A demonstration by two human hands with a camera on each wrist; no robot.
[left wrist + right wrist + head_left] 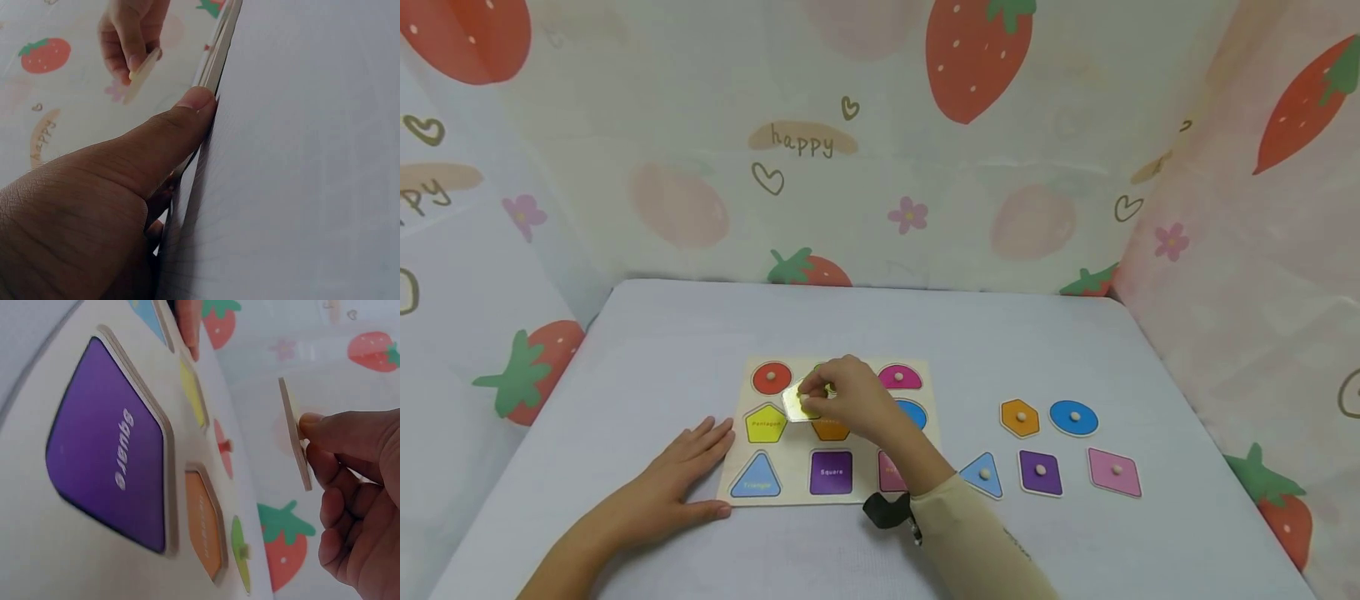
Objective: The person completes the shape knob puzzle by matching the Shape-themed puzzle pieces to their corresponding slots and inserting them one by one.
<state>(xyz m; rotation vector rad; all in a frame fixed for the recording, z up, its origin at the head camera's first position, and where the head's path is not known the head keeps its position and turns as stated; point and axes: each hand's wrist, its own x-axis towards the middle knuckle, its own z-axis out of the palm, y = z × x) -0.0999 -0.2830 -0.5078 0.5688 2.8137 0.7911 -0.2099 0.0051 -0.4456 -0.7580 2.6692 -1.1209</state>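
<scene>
My right hand [853, 400] pinches the small knob of a yellow puzzle piece [793, 405] between thumb and fingers. In the right wrist view the piece [294, 434] is seen edge-on, raised off the puzzle board [793, 467]. It overlaps the board between the yellow Pentagon recess [766, 427] and the orange recess [831, 430]. My left hand [662, 483] lies on the table with fingers extended, fingertips and thumb at the board's left edge. The red circle piece [771, 378] and magenta semicircle piece [899, 377] sit in the top row; a green piece [240, 553] is there too, partly hidden by my hand.
Right of the board lie an orange hexagon [1019, 418], a blue oval [1074, 418], a blue triangle [983, 476], a purple square [1041, 473] and a pink parallelogram [1115, 472], all knobbed. Strawberry-print curtains [865, 208] surround the white table [692, 333].
</scene>
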